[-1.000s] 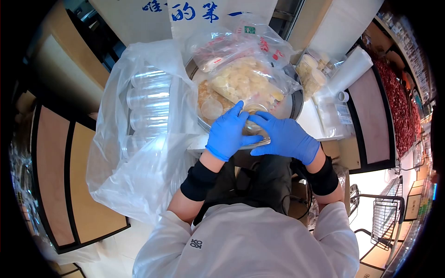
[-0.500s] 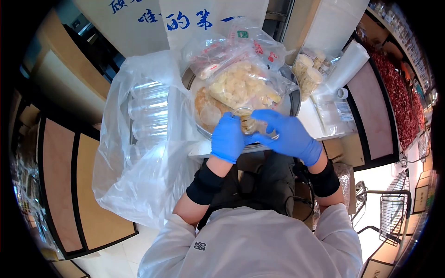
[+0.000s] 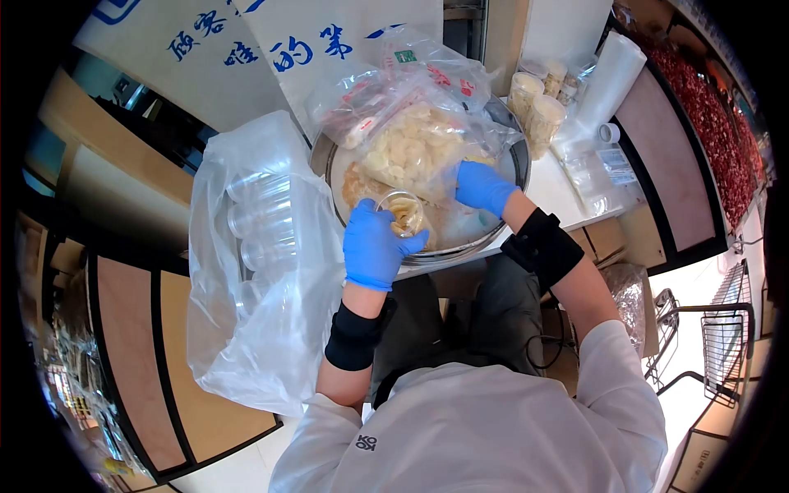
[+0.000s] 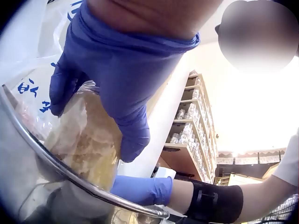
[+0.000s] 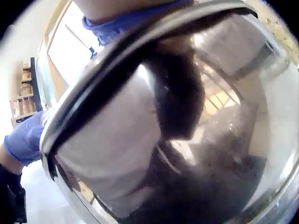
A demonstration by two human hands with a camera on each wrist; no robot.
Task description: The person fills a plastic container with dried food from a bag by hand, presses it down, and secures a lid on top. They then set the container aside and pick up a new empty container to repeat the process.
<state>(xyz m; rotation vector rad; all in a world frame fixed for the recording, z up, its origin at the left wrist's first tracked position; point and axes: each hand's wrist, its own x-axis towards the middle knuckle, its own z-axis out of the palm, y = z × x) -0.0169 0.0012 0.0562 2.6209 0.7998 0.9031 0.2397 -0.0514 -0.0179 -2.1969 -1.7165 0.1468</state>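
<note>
A clear plastic jar [image 3: 404,215] with pale yellow slices in it tilts in my blue-gloved left hand [image 3: 371,245], fingers and thumb round its sides. In the left wrist view the jar [image 4: 88,140] is seen close up over the steel rim. Beyond it, my blue-gloved right hand [image 3: 485,189] is at the right edge of a big clear bag of pale slices [image 3: 411,152]. Its fingertips are partly covered by the film, and I cannot tell whether they grip anything. The bag lies in a round steel basin [image 3: 527,168]. The basin wall [image 5: 224,140] fills the right wrist view.
Left of the basin stands a large plastic sack [image 3: 238,345] of stacked clear jars [image 3: 267,218]. Several filled jars [image 3: 544,123], a roll of plastic bags [image 3: 612,78] and a white lid [image 3: 609,133] are on the right of the white table [image 3: 567,193]. A wire cart [image 3: 725,337] stands farther right.
My right hand has left the jar and moved up and right to the bag's edge. My left hand has drawn the jar slightly left, and its open mouth now shows.
</note>
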